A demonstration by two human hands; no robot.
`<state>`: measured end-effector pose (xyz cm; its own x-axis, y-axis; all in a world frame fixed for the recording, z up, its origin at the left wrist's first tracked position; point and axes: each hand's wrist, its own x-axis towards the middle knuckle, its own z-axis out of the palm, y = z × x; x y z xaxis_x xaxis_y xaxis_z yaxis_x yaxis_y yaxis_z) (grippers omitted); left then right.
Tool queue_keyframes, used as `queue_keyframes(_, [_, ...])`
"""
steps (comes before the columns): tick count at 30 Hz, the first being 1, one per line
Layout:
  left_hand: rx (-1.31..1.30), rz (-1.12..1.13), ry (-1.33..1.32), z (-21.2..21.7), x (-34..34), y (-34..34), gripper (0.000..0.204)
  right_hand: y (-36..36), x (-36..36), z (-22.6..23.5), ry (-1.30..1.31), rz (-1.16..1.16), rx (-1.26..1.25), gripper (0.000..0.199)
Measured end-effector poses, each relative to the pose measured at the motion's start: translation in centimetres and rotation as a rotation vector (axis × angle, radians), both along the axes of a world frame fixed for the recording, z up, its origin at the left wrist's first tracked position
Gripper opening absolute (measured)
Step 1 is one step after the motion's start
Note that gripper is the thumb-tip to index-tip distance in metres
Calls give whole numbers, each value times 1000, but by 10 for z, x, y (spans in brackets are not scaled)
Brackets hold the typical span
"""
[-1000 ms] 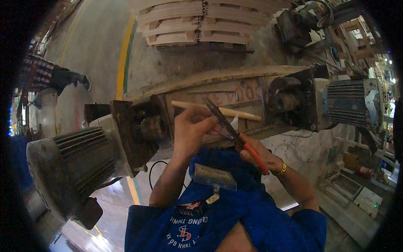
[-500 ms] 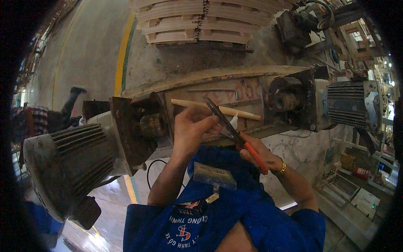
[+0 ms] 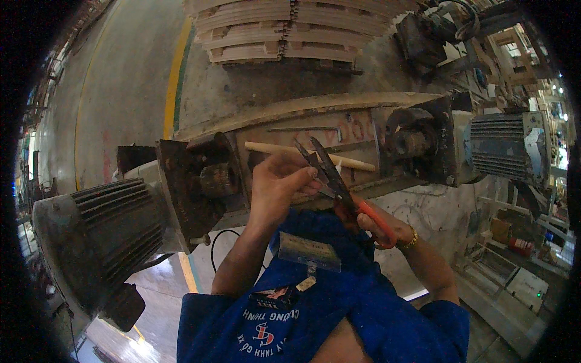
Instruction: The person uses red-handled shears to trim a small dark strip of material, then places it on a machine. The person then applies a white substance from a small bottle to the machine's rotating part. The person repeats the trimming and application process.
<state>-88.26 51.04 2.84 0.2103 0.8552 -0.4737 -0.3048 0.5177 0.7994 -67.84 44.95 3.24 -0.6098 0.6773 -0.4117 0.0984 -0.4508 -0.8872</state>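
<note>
I see the right hand (image 3: 381, 227) closed around the orange handles of a pair of pliers (image 3: 339, 187), the dark jaws raised and parted. The left hand (image 3: 278, 187) has its fingertips (image 3: 311, 173) pinched at the jaws; whether they hold anything I cannot tell. Both sit above the blue shirt (image 3: 327, 302), just before a wooden dowel (image 3: 302, 152) lying on the machine bed (image 3: 290, 130) between two grey motors (image 3: 97, 236).

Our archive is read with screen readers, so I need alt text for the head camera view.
A person in a blue shirt holds orange-handled pliers in the right hand, their jaws open, while the left hand pinches at the tips. Behind the hands, a wooden dowel lies on a worn machine bed between two ribbed electric motors, with stacked wooden boards beyond.
</note>
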Motion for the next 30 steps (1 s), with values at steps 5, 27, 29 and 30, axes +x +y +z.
queue_keyframes(5, [1,-5,17,2,-1,2,14,6,1,5,-96,56,26,67])
queue_keyframes(27, [-41,-17,-9,-7,-3,1,17,0,4,-9,-413,158,190,62])
queue_keyframes(29, [-43,-4,-19,-6,-4,1,17,-1,5,-15,-328,137,193,66])
queue_keyframes(30, [-40,11,-28,-5,-4,1,16,-1,5,-16,-285,131,178,67])
